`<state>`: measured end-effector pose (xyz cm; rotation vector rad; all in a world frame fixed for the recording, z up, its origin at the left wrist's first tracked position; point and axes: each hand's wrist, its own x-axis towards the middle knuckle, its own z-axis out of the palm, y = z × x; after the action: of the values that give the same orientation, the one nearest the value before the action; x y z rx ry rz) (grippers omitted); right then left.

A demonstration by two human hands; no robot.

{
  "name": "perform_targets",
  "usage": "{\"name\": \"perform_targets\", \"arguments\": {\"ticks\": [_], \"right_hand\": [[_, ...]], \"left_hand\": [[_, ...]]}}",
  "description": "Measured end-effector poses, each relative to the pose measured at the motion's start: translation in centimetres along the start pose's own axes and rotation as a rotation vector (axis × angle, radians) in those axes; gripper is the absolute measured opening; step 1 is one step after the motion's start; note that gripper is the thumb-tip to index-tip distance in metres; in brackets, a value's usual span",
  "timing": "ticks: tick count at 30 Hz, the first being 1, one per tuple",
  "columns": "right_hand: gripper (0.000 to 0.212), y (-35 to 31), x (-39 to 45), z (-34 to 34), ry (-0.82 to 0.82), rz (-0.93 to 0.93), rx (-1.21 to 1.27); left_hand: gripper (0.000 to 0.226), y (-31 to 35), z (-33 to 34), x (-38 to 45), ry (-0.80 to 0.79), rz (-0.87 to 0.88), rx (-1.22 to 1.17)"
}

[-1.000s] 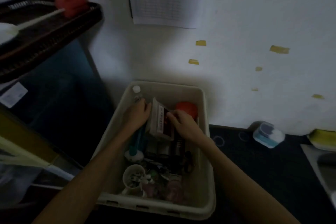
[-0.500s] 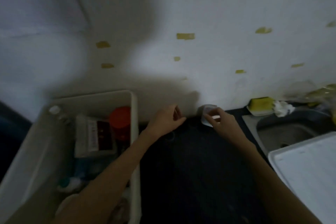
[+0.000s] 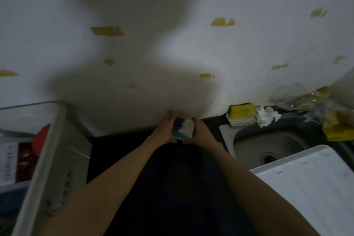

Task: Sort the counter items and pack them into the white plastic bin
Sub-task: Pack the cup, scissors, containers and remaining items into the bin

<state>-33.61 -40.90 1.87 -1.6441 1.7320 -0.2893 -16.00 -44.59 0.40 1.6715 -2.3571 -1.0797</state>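
Holding a small clear plastic box with a teal base [image 3: 183,129] between them, the left hand [image 3: 167,128] and the right hand [image 3: 198,132] meet at the far edge of the dark bench [image 3: 172,188], close to the white wall [image 3: 172,53]. Each hand's fingers lie along one side of the box, with the thumbs curled under its near corners (the picture is blurred, so finer detail of the grip cannot be told). To the left stands the white plastic bin [image 3: 51,159], with a red-lidded jar [image 3: 41,140] and a white-and-red printed carton [image 3: 11,163] inside it. To the right lies a steel sink [image 3: 268,145], partly covered at its near side by a white tray [image 3: 310,184]. A yellow sponge in a white dish [image 3: 241,111] sits at the sink's far rim, beside crumpled white paper [image 3: 266,114].
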Motion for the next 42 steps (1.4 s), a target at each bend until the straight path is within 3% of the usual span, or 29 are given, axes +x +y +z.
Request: {"name": "perform_targets", "arguments": {"ticks": [3,6,9,15,22,27,35,42], "right_hand": [[0.114,1.2,0.7,0.7,-0.009,-0.015,0.034],[0.091,1.7,0.5,1.5,0.053,-0.038,0.105],[0.068,2.1,-0.1,1.9,0.062,-0.030,0.131],[0.072,-0.9,-2.7,-0.6,0.040,-0.161,0.102],[0.075,-12.0,-7.2,-5.5,0.050,-0.473,-0.017],[0.078,-22.6,-10.5,-4.7,0.070,-0.642,-0.090],[0.076,-37.1,-15.1,3.5,0.014,-0.816,-0.251],[0.088,-42.0,-14.6,14.2,-0.055,-0.774,-0.486]], "left_hand": [[0.125,-0.3,1.5,1.6,0.025,0.028,0.035],[0.103,-0.4,2.3,1.9,0.137,0.017,0.084],[0.079,-0.1,2.3,0.8,0.108,-0.021,0.157],[0.079,1.4,-1.8,-3.7,0.115,0.008,0.187],[0.079,1.4,-13.5,-14.0,0.240,0.103,0.008],[0.083,-0.9,-21.6,-24.4,0.418,0.143,0.140],[0.074,-9.1,-27.3,-39.3,0.496,0.064,0.138],[0.069,-17.8,-24.5,-45.0,0.495,-0.015,-0.029]]}}
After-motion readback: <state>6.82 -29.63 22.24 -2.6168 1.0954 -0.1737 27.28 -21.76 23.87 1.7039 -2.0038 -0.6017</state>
